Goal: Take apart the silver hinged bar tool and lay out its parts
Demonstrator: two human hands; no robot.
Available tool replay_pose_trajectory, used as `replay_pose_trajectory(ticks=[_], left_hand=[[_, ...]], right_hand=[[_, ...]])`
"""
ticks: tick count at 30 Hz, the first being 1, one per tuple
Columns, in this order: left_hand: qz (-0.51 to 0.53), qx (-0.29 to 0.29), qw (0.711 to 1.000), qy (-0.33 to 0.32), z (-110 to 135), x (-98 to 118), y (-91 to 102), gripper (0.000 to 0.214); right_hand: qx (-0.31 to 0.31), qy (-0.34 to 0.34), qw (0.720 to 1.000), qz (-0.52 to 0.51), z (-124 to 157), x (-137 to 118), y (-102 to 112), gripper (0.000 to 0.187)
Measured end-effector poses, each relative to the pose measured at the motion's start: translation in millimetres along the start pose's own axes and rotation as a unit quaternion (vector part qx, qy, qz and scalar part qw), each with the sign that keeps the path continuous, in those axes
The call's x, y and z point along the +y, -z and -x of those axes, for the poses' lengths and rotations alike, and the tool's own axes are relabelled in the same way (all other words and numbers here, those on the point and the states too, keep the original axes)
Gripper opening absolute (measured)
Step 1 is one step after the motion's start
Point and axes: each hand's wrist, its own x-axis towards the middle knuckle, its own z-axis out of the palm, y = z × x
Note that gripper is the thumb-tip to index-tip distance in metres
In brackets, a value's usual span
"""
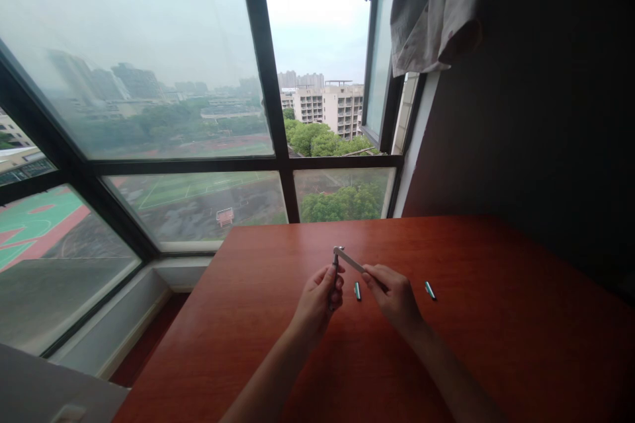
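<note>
Filling most of the view is a big window (163, 79), with a reddish wooden table (238, 330) below it. Over the table, the left hand (321, 291) has its fingers curled round a slim dark rod (336, 264), roughly upright, and the right hand (394, 294) is pinching a pale flat strip (352, 261). The strip's far end meets the rod's shiny top, too small to tell if they're joined or just touching. Tiniest bits: one teal piece (358, 291) on the tabletop between the hands, another teal piece (430, 291) off to the right. Looks midway to me: two parts meeting, two lying loose, neither picked up. Can't say what's fastened.
</note>
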Motion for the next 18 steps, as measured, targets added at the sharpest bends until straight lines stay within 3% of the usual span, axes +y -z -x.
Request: replay_pose_trajectory(ticks=[9,18], left_hand=[[-0.002,0.014,1.0,-0.007,-1.6,1.1,2.1,0.041],[-0.001,0.01,1.0,-0.009,-1.6,1.1,3.2,0.04]], right_hand=[[0.034,-0.016,0.999,0.019,-0.6,3.3,0.5,0.028],[0.023,-0.009,1.0,0.011,-0.6,1.2,-0.7,0.028]])
